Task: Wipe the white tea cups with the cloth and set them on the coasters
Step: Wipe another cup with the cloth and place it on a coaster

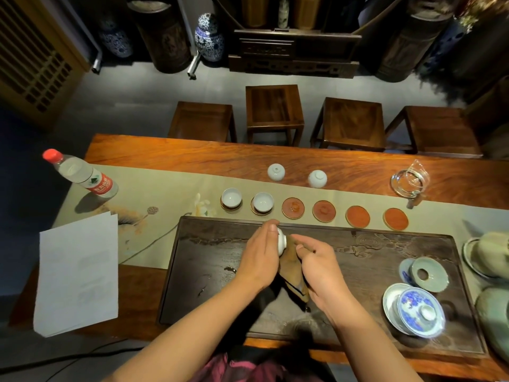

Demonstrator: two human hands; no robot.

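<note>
My left hand [260,253] grips a white tea cup [282,242] on its side above the dark tea tray [209,271]. My right hand [316,264] presses a brown cloth [292,277] against the cup's mouth; the cloth hangs down between my hands. Two white cups [231,196] [263,201] stand upright on the two leftmost coasters. To their right lie several bare red coasters [293,207] [324,211] [357,216] [395,218] in a row. Two more white cups [276,171] [317,178] rest upside down on the wooden table behind the row.
A water bottle [82,175] and a paper sheet [78,274] sit at the left. A glass pitcher [409,180] stands at the back right. A blue-and-white lidded bowl [416,310], a celadon lid [428,274] and green vessels [493,255] crowd the right. Stools [274,111] line the far side.
</note>
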